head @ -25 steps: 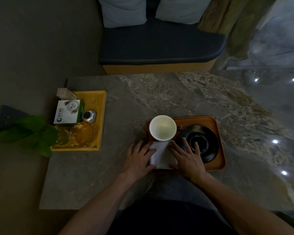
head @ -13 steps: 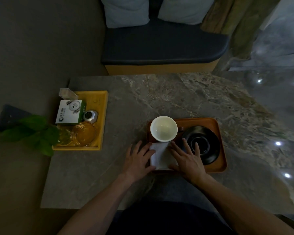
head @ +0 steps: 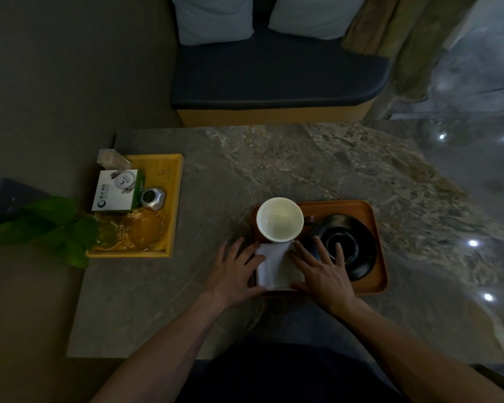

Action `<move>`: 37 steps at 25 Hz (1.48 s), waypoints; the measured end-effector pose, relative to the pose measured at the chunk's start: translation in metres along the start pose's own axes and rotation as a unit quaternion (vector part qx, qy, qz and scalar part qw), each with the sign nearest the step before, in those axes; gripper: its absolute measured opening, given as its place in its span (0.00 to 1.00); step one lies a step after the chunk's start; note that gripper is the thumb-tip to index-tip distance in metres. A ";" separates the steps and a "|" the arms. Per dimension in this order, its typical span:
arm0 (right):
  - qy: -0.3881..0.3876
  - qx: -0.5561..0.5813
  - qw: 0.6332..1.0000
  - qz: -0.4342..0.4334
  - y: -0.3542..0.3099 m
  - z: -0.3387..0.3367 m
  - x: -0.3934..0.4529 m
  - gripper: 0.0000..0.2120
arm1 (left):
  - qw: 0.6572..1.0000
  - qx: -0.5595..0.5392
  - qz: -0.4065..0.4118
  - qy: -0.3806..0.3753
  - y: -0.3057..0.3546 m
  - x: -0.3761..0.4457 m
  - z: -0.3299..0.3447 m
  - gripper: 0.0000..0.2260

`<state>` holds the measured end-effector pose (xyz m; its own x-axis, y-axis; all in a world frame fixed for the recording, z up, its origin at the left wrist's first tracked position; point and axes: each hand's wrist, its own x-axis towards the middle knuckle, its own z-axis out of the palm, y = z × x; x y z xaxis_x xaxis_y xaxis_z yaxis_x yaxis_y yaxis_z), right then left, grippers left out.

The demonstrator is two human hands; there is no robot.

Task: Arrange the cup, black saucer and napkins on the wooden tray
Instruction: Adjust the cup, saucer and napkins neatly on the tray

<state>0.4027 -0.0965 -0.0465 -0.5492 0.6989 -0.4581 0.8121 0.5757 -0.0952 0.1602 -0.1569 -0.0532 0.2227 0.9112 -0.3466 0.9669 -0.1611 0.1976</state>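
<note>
A brown wooden tray lies on the marble table near its front edge. On its left rear corner stands an empty white cup. The black saucer rests on the tray's right half. White folded napkins lie at the tray's left front, just before the cup. My left hand lies flat with spread fingers, its fingertips on the napkins' left edge. My right hand lies flat on the napkins' right edge, its fingers reaching over the saucer's left rim.
A yellow tray at the table's left holds a white and green box, a small metal object, a glass ashtray and a clear holder. Green leaves hang at its left. A cushioned bench stands behind the table.
Both hands stay flat on the napkins with almost no movement. The view has shifted very slightly.
</note>
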 end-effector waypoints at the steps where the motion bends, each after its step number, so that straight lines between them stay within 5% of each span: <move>1: -0.001 -0.001 1.000 0.000 0.000 0.000 0.000 0.37 | 1.000 0.000 0.000 0.001 0.000 0.000 0.000 0.33; 37: -0.005 0.007 1.000 0.018 -0.003 -0.007 -0.014 0.32 | 0.998 -0.018 -0.030 -0.046 0.008 -0.001 -0.009 0.33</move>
<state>0.4065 -0.1050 -0.0332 -0.5173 0.7145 -0.4711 0.8341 0.5440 -0.0909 0.1667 -0.1556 -0.0429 0.1775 0.8793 -0.4419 0.9741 -0.0932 0.2059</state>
